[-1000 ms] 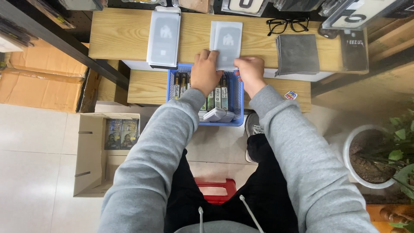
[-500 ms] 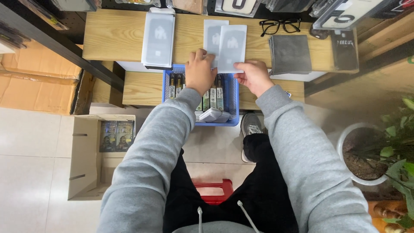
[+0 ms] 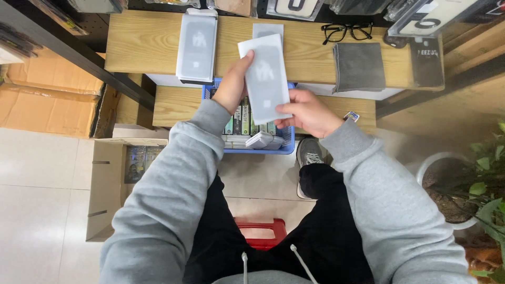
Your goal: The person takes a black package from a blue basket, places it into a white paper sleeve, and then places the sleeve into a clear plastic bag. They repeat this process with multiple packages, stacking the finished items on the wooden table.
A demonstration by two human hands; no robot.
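— What are your fingers doing?

— Your left hand (image 3: 231, 87) pinches the top left corner of a white sleeve packet (image 3: 264, 79) with a grey panel on its face, thumb on the front and the other fingers hidden behind. Your right hand (image 3: 307, 111) grips the packet's lower right edge, fingers curled under it and thumb against the bottom. You hold the packet tilted in the air above the blue basket (image 3: 286, 138), clear of the counter (image 3: 147, 42).

— How much room is around it?

— The packet's upper edge overlaps your view of a second, similar packet (image 3: 268, 30) lying flat on the counter. Well to the left lies a stack of white packets (image 3: 197, 47), hanging over the counter's front edge. To the right sits a folded grey cloth (image 3: 361, 67), with black glasses (image 3: 349, 31) just behind it. The bare wood between stack and cloth is open.

— And below?

— The basket rests on a lower wooden shelf (image 3: 179, 105) and holds a row of narrow upright boxes (image 3: 242, 122) with loose white packets at its front. On the pale tiled floor (image 3: 42, 184) to your left stands an open cardboard box (image 3: 108, 200). A white plant pot (image 3: 447, 179) stands on your right, and a red stool (image 3: 263, 231) is under you.
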